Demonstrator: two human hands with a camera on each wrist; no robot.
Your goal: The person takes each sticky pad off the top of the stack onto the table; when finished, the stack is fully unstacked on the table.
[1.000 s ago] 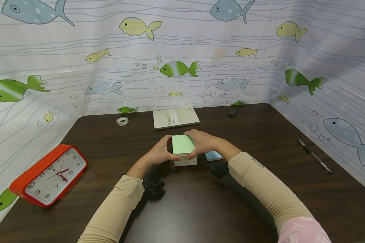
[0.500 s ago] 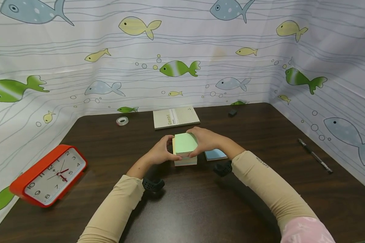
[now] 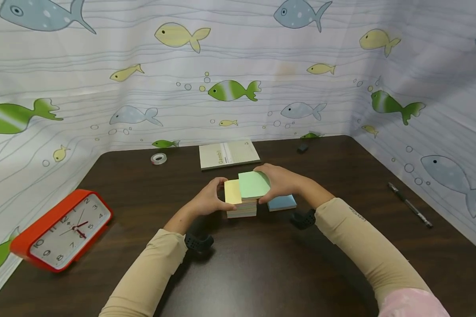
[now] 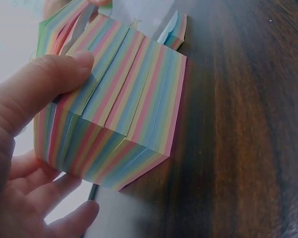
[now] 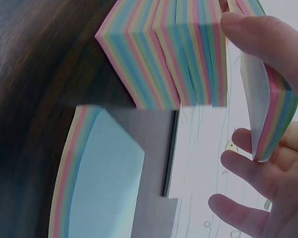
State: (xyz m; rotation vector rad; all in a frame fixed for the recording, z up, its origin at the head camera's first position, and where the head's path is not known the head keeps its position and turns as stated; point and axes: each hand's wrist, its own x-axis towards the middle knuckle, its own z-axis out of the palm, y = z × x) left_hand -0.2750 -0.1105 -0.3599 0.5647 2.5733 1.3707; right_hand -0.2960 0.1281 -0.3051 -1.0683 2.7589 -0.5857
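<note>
Rainbow-edged note block (image 3: 241, 207) sits mid-surface, just in front of the beige booklet (image 3: 228, 154). Top exposed sheet on the block is yellow. A thinner green-topped slab (image 3: 254, 185) is split off the block's top, shifted to its right side and lifted, overhanging the block's right edge.

Right hand (image 3: 282, 181) grips the green-topped slab, thumb on the near edge, fingers curled over the far side; the right wrist view shows the slab (image 5: 270, 119) pinched clear of the block (image 5: 164, 54). Left hand (image 3: 207, 199) holds the block itself, thumb (image 4: 44, 89) pressed on its striped side, fingers wrapped round the left face. So each hand has its own part: left is nearer the block, right nearer the slab, and the slab lies up and to the right of the block.

A second, thin pad with a blue top (image 3: 281, 202) lies flat just right of the block, below the right hand, apart from it.

Behind the block the booklet reads "Gambit" along its spine edge. Tape roll (image 3: 158, 158) lies left of the booklet, and a small dark eraser-like piece (image 3: 302, 149) right of it. Red clock (image 3: 59, 231) is well left of the block, tilted. Pen (image 3: 410, 204) is well right of the block. Dark wood surface (image 3: 242, 273), fish-print curtain (image 3: 230, 88) behind.
</note>
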